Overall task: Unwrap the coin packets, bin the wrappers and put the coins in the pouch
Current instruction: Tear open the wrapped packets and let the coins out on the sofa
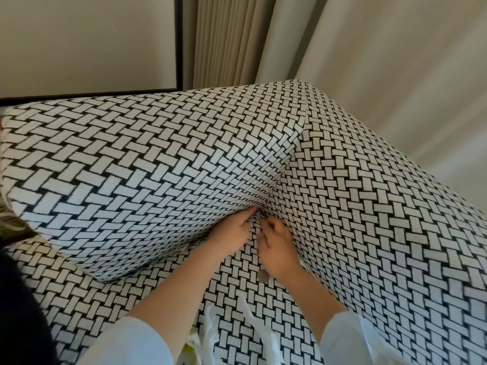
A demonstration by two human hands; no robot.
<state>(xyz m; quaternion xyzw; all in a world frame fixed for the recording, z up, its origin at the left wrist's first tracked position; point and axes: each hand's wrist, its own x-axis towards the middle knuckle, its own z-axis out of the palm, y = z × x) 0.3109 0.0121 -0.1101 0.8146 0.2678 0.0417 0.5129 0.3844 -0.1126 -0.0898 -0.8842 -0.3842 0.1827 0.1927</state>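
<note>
Both hands reach into the crease where a black-and-white woven-pattern cushion (147,167) meets the sofa arm (369,206). My left hand (232,233) presses into the gap under the cushion with its fingers extended. My right hand (276,246) sits beside it, fingers curled at the crease; whether they pinch anything I cannot tell. One round silver coin (263,275) lies on the seat just under my right wrist. White plastic wrapper (210,327) lies at the bottom edge between my forearms. No pouch or bin is in view.
The sofa seat (158,293) carries the same woven pattern. Beige curtains (369,48) hang behind the sofa arm, and a dark-framed panel (179,43) stands at the back left. A dark shape (21,299) fills the lower left corner.
</note>
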